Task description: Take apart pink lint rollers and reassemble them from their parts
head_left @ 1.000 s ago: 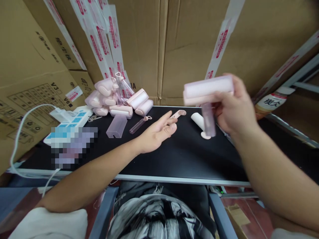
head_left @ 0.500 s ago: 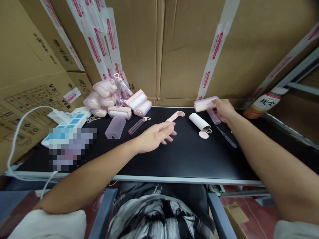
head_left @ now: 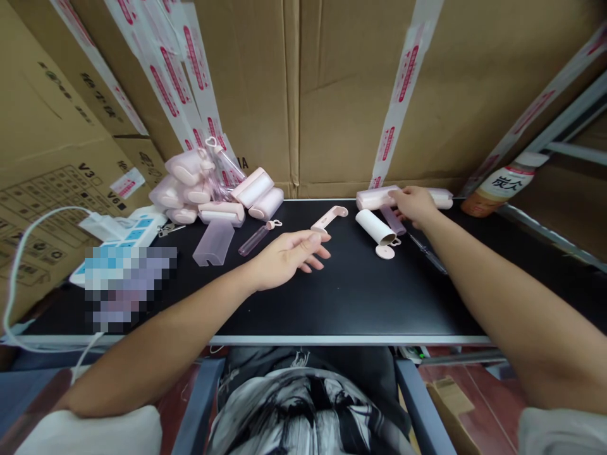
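My right hand (head_left: 416,206) is at the back of the black table, its thumb and fingers closed on the right end of a pale pink cased lint roller (head_left: 375,198). Below that hand lie a translucent pink piece (head_left: 393,221) and a screwdriver (head_left: 427,253), partly hidden by my wrist and forearm. My left hand (head_left: 290,258) hovers palm inward with loosely curled, separate fingers, holding nothing. Just beyond it rests a pink bracket-shaped handle (head_left: 329,219). Between my hands lies a white paper roll (head_left: 374,227), with a round pink cap (head_left: 385,251) at its near end.
Several pink lint rollers (head_left: 190,183) are piled at the back left, near a translucent cover (head_left: 214,242) and a clear tube (head_left: 256,239). A power strip (head_left: 123,243) stands far left. Another pink roller (head_left: 441,198) and a drink bottle (head_left: 502,184) are right. Cardboard boxes (head_left: 341,95) rise behind.
The view has shifted slightly. My right hand and the pink lint roller have moved a little left, and another pink roller now shows behind that hand. My left hand stays nearly still.
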### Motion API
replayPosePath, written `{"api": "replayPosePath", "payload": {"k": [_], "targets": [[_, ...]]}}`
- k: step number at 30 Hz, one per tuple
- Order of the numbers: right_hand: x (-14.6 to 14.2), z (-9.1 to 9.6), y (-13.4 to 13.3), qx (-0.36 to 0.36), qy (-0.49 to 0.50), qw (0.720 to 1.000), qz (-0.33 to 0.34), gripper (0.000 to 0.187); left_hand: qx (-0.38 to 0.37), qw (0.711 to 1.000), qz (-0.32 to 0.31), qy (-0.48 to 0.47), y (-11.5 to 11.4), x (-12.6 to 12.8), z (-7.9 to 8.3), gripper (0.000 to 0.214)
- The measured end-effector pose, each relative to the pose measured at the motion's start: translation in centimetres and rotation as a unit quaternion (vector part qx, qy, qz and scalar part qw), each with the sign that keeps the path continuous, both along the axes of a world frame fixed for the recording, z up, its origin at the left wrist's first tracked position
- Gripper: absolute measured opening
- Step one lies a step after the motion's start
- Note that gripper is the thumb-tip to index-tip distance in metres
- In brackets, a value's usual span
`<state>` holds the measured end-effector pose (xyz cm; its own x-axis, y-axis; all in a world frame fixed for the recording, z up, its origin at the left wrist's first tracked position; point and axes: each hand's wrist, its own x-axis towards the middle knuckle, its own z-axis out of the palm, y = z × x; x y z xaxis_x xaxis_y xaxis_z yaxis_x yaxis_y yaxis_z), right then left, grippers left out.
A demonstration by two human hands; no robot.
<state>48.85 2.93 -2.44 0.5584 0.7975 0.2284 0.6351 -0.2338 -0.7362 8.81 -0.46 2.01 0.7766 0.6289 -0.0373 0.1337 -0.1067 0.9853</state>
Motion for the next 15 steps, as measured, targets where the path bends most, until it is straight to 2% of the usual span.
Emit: {"api": "replayPosePath", "payload": {"k": [4,8,11,15], "targets": [[-0.1,0.7,-0.5,-0.011,-0.047,0.998,-0.046,0.035,0.008,1.000,-0.003,0.003,0.0,0.0,0.0,0.088],[-0.6,2.6,-1.5,-0.016,-0.112,0.992,-0.051,0.023,0.031,0.999,-0.002,0.005,0.1,-0.2,0.0,0.085],[-2.2,4.2,-3.0,-0.011,-0.163,0.986,-0.007,0.015,0.111,0.993,0.029,0.022,0.7,-0.5,0.0,0.068],[-6.4,4.9,-4.8,-0.028,-0.163,0.977,0.131,0.019,0.270,0.945,0.168,0.076,3.0,-1.8,1.0,0.046]]}}
